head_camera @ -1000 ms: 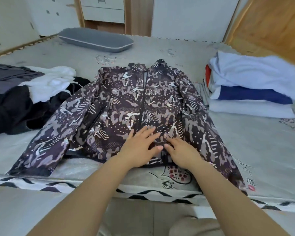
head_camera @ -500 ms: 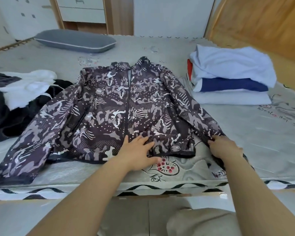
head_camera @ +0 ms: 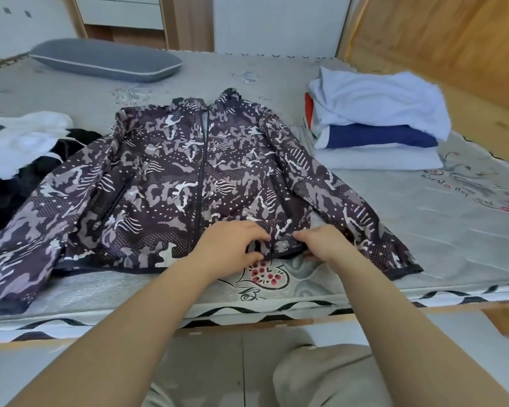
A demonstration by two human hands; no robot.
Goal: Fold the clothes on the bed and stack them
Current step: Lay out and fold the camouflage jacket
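Across the near half of the bed (head_camera: 276, 69) lay the jacket (head_camera: 171, 177), front up and zipped, collar away from me and hem toward me, so its long axis ran straight out from my body while the sleeves spread to either side. Both my hands were at the hem, on the jacket's right part. My left hand (head_camera: 232, 245) had its fingers curled, pinching a bunched bit of hem fabric. My right hand (head_camera: 321, 242), just beside it, gripped the hem edge too, fingers tucked at the cloth. The right sleeve (head_camera: 365, 218) ran down just outside my right hand, so I judged that hand the nearer for folding it in; the left sleeve (head_camera: 27, 239) lay well apart from both. Further right sat the stack (head_camera: 376, 124), and at far left the pile (head_camera: 21, 154) not yet folded.
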